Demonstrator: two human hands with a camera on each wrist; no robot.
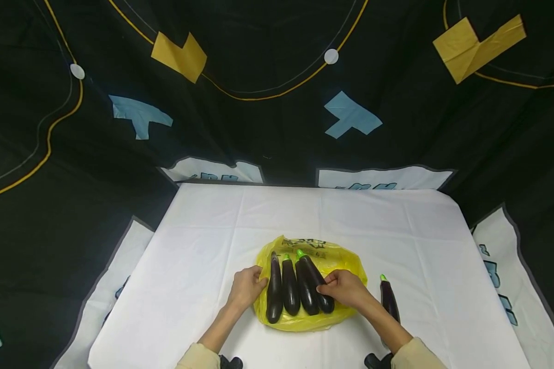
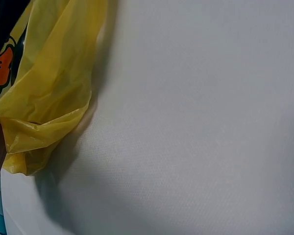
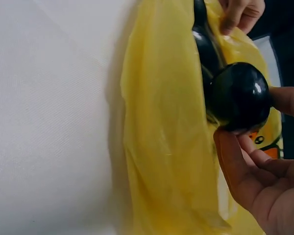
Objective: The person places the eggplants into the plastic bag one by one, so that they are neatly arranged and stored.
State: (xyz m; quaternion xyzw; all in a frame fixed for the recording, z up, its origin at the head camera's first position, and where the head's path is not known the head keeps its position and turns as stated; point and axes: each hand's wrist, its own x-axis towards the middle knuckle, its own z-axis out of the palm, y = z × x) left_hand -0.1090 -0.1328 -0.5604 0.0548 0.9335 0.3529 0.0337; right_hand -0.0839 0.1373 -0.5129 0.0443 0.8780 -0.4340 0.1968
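Observation:
A yellow plastic bag lies spread on the table, with several dark eggplants side by side on it. My right hand holds the rightmost eggplant, which overlaps its neighbour. In the right wrist view, thumb and fingers lie on either side of that eggplant's round end. At the bag's left side, my left hand pinches the bag's edge; the left wrist view shows folded yellow plastic there and only a sliver of the hand. Another eggplant lies right of the bag, partly behind my right forearm.
White cloth covers the table. Two small black objects, one of them at the front left, show by the sleeves at the near edge. A black curtain with yellow and blue patches hangs behind the table.

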